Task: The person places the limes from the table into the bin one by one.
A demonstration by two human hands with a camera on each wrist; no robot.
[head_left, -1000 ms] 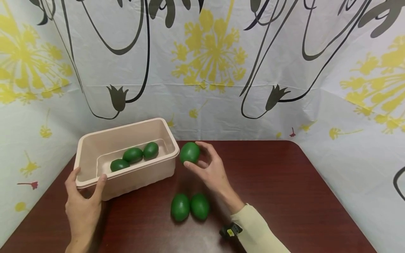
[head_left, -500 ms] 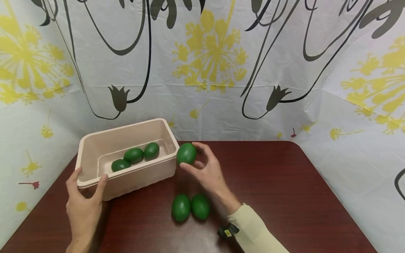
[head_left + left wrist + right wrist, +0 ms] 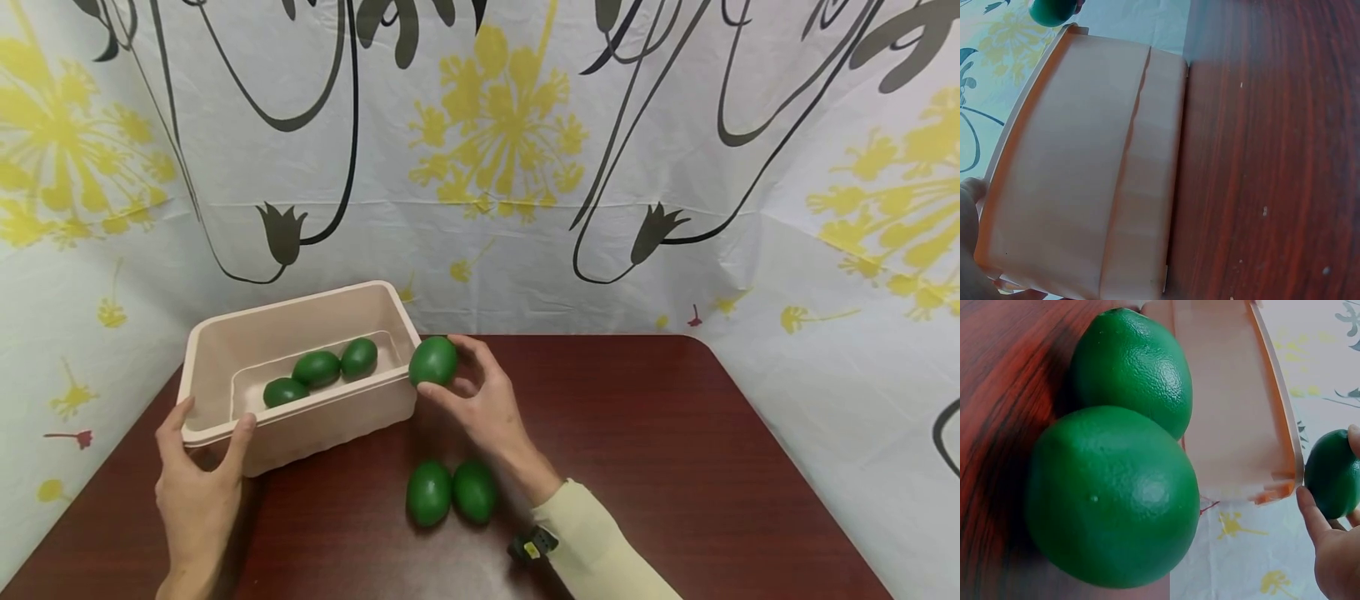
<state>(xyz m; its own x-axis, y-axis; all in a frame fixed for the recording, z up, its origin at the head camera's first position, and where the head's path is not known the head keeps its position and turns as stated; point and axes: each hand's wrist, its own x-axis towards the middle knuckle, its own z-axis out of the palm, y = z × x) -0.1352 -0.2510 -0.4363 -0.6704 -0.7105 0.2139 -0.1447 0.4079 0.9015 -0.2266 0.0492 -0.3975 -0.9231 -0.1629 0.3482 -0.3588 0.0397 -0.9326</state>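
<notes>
My right hand (image 3: 487,412) pinches a green lime (image 3: 433,361) between thumb and fingers, level with the right end of a beige plastic box (image 3: 330,429). In the right wrist view this lime (image 3: 1333,475) is beside the box's rim. My left hand (image 3: 197,500) grips the near left corner of the box, thumb on the front rim and a finger on the left end. Inside the box lie three limes, one of them a lime (image 3: 317,367) in the middle. Two more limes, a left one (image 3: 429,493) and a right one (image 3: 474,492), sit side by side on the table.
The dark red-brown table (image 3: 660,450) extends to the right of the box. Behind it hangs a pale patterned cloth (image 3: 510,275), close to the table's far edge. A small black device (image 3: 534,543) is worn at my right wrist, by the light sleeve (image 3: 592,533).
My right hand has moved a little to the left with the lime, from just beside the box to its right rim. The left hand, the box and the other limes stay put.
</notes>
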